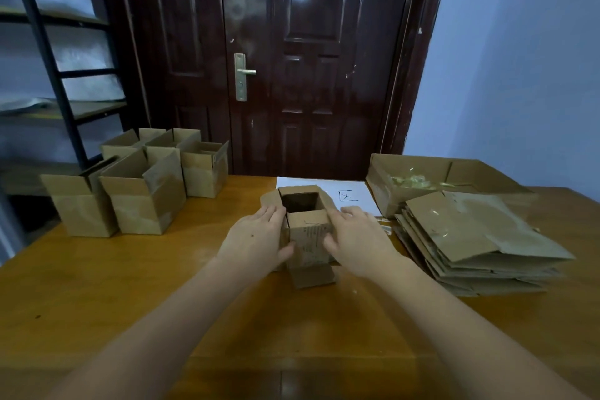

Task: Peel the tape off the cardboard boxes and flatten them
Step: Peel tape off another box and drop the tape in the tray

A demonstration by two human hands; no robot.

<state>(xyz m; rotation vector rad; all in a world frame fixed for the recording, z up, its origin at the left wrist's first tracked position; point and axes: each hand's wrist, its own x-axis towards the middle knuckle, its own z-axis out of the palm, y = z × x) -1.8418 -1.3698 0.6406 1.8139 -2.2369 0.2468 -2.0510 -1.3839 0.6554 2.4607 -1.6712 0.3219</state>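
A small open cardboard box point(308, 237) stands upright at the middle of the wooden table point(130, 286), its top flaps spread and one bottom flap sticking out toward me. My left hand point(259, 240) holds its left side, thumb on the front face. My right hand point(357, 240) holds its right side, thumb also on the front. Several open boxes point(143, 191) with tape patches stand at the far left. A stack of flattened boxes point(470, 243) lies at the right.
A large shallow cardboard box point(383, 185) holding crumpled tape sits at the back right. A white sheet of paper point(354, 195) lies behind the held box. A dark door rises beyond the table, and a black metal shelf stands at the left.
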